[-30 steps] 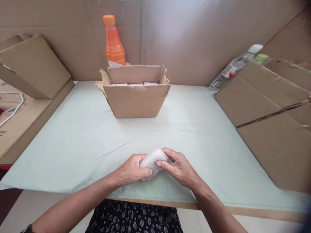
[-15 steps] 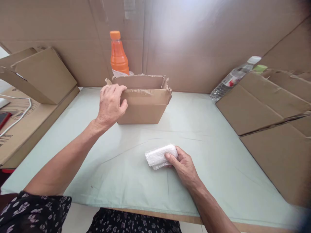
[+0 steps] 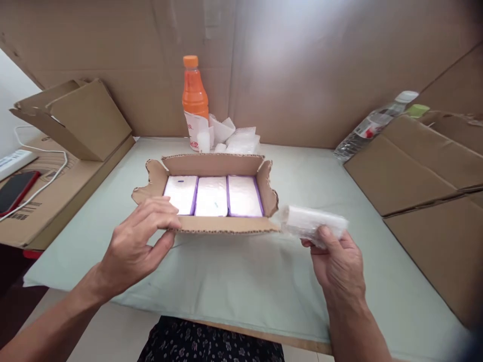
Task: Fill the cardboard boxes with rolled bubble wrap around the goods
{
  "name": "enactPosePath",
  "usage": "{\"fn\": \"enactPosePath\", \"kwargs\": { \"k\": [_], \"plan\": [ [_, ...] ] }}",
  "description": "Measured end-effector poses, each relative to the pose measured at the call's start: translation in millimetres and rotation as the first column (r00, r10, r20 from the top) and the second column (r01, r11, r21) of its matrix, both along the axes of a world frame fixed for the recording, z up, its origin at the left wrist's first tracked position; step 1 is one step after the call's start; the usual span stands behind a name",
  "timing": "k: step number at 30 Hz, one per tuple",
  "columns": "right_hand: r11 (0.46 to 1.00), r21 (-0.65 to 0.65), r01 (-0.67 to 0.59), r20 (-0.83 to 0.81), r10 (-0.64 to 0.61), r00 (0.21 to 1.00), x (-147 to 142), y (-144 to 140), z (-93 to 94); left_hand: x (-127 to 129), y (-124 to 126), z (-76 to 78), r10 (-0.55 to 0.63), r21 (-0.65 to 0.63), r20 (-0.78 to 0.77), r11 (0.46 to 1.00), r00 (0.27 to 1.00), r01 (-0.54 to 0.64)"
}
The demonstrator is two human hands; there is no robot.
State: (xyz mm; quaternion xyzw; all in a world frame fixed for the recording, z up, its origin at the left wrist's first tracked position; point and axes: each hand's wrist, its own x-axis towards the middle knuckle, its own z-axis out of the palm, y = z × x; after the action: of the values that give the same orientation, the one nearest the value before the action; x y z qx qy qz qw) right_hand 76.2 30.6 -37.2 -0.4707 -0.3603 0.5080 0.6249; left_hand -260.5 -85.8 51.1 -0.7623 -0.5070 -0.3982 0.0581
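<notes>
**Inspector A:** We start with the largest item: the table covered in a pale green sheet (image 3: 234,281), walled at the back and sides by brown cardboard panels (image 3: 309,65). At the left stands a folded brown cardboard box (image 3: 86,118); to the right lie flattened brown cardboard sheets (image 3: 426,166).

**Inspector B:** We confirm. At the centre sits the open, shallow brown cardboard box (image 3: 222,223), flaps splayed outward. Inside, we count three white rectangular packs with purple edges (image 3: 212,196), side by side and touching, filling the bottom.

**Inspector A:** The left hand (image 3: 138,246) is at the box's near left corner, fingers spread apart, fingertips on the front wall's rim and thumb below it. We cannot tell whether it truly pinches the cardboard.

**Inspector B:** The right hand (image 3: 337,261) is clamped on a small oblong parcel wrapped in clear bubble wrap (image 3: 313,223), thumb on its near face, fingers under it. The parcel is held clear of the table, just beside the box's near right corner, outside it.

**Inspector A:** Behind the box we note an upright orange plastic bottle with an orange cap (image 3: 194,103) and, next to it, a heap of white wrapped pieces (image 3: 236,138). A clear plastic bottle (image 3: 372,125) leans at the far right. At the far left: a dark phone (image 3: 17,183) and a white cable (image 3: 45,173).
</notes>
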Motion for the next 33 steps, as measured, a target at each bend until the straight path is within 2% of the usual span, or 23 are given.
{"fn": "enactPosePath", "kwargs": {
  "k": [4,12,18,25,27,33],
  "plan": [
    [0.999,-0.011,-0.034,0.007,0.034,0.999,-8.0,-0.3,2.7,-2.3,-17.6,-3.7,-0.007,-0.022,0.042,1.000,0.999,0.008],
    [0.999,-0.016,-0.045,0.034,0.045,0.998,-18.1,-6.1,9.8,3.0,-13.9,-13.1,0.060,0.037,0.053,0.997,0.997,-0.062],
    [0.995,-0.089,-0.044,0.021,0.046,0.999,-19.6,-6.2,-0.1,16.4,-5.6,-21.0,0.120,0.110,0.062,0.986,0.991,-0.126],
    [0.996,-0.091,-0.002,0.092,0.011,0.996,0.6,-8.9,-9.1,26.4,1.6,-27.4,0.086,0.158,0.041,0.983,0.995,-0.092],
    [0.992,-0.119,-0.034,0.131,0.050,0.990,6.5,-9.8,-12.8,27.5,3.7,-28.4,0.093,0.167,0.041,0.981,0.995,-0.099],
    [0.946,-0.224,-0.233,0.187,0.276,0.943,6.0,-10.1,-19.1,28.7,24.0,-32.8,0.144,0.209,0.036,0.966,0.989,-0.149]
  ]
}}
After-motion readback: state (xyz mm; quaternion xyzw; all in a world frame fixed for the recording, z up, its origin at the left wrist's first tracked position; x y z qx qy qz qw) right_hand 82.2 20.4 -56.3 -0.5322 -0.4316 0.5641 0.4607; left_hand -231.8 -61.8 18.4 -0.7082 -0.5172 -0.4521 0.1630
